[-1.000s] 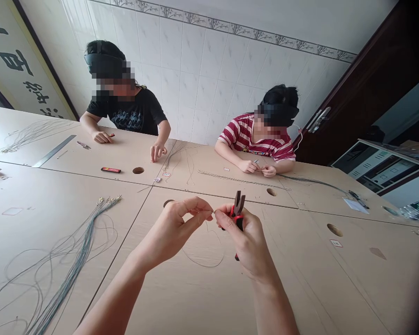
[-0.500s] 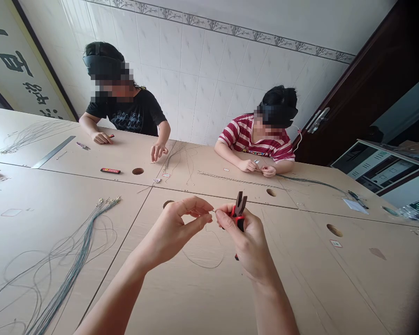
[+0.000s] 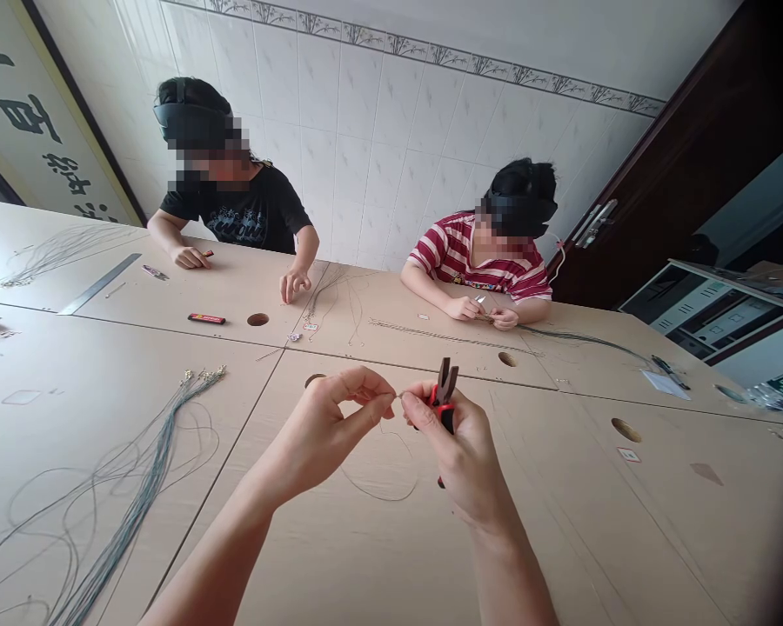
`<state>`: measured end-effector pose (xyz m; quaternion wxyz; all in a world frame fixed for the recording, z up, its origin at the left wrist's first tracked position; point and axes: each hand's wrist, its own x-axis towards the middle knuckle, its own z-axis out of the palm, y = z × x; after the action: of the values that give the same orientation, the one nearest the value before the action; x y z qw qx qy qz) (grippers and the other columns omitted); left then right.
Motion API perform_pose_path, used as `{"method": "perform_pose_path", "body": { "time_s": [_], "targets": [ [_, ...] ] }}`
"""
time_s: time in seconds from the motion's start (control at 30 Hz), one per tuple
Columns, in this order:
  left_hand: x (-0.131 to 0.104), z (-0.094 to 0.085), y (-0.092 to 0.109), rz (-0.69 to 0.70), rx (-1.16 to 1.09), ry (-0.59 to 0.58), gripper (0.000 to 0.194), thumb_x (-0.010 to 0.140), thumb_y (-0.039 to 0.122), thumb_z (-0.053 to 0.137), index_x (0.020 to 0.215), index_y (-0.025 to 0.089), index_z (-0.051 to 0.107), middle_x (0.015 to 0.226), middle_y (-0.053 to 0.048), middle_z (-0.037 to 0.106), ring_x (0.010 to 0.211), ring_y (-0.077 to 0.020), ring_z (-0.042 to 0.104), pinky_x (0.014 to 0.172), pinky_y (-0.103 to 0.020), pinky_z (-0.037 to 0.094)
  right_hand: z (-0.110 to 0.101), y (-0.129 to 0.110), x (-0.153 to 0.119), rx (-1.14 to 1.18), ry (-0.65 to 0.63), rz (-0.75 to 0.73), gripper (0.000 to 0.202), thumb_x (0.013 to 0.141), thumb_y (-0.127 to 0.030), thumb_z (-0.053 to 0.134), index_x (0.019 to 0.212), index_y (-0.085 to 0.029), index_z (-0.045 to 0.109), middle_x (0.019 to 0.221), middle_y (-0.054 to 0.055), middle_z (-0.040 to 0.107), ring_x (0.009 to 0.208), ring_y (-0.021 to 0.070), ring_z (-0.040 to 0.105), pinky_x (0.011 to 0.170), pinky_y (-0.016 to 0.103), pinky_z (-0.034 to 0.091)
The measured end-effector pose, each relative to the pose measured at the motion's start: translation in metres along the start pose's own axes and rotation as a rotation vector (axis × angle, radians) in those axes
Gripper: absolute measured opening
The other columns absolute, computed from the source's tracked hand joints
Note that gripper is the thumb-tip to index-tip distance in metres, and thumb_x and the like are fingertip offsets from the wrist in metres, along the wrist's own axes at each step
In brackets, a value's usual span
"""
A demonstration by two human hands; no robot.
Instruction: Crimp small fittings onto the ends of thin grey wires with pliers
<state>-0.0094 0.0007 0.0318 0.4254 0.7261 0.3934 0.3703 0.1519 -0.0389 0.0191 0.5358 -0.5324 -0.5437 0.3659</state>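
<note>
My left hand [image 3: 339,426] pinches the end of a thin cord [image 3: 391,500], which hangs in a loop below my fingers. My right hand [image 3: 457,443] meets it fingertip to fingertip and pinches the same end; any small part between them is too tiny to make out. Tucked in my right palm is a pair of pliers [image 3: 445,396] with red and black handles, its dark jaws pointing up and slightly apart. To the left lies a bundle of grey-green cords [image 3: 153,469] with metal ends gathered at the top.
Across the table [image 3: 593,522] sit a person in black [image 3: 241,209] and a person in stripes [image 3: 476,248], both handling small items. A red lighter-like stick [image 3: 207,319], a metal ruler [image 3: 101,283] and more cords [image 3: 330,291] lie before them. Round holes [image 3: 626,429] pierce the tabletop.
My fingertips have drawn slightly closer together, and the pliers have tipped a little to the left. The cord loop has shifted very slightly.
</note>
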Motion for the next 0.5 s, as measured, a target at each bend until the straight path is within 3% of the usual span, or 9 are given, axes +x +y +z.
{"method": "perform_pose_path", "body": {
  "time_s": [0.13, 0.3, 0.5],
  "targets": [
    [0.002, 0.0, -0.003, -0.072, -0.069, 0.008, 0.016, 0.089, 0.03, 0.057, 0.079, 0.02, 0.064, 0.076, 0.0, 0.069, 0.078, -0.0154, 0.064, 0.07, -0.028, 0.047, -0.001, 0.003, 0.001, -0.016, 0.043, -0.05, 0.018, 0.085, -0.038, 0.065, 0.09, -0.021, 0.065, 0.079, 0.0, 0.06, 0.074, 0.0136, 0.055, 0.071, 0.025, 0.047],
    [0.003, 0.003, 0.001, -0.181, -0.245, -0.002, 0.015, 0.087, 0.029, 0.058, 0.076, 0.019, 0.061, 0.072, 0.001, 0.066, 0.073, -0.0142, 0.06, 0.069, -0.028, 0.043, -0.003, 0.005, 0.003, -0.057, 0.034, -0.082, 0.018, 0.086, -0.035, 0.065, 0.098, -0.022, 0.066, 0.076, -0.001, 0.061, 0.075, 0.0132, 0.058, 0.078, 0.027, 0.048],
    [0.005, 0.02, -0.003, -0.291, -0.402, 0.051, 0.013, 0.083, 0.022, 0.054, 0.07, 0.019, 0.057, 0.064, 0.003, 0.06, 0.072, -0.0136, 0.057, 0.072, -0.029, 0.039, -0.006, 0.005, 0.004, -0.046, 0.008, -0.073, 0.018, 0.088, -0.036, 0.062, 0.099, -0.022, 0.066, 0.075, -0.002, 0.062, 0.072, 0.0125, 0.058, 0.073, 0.024, 0.048]
  ]
}}
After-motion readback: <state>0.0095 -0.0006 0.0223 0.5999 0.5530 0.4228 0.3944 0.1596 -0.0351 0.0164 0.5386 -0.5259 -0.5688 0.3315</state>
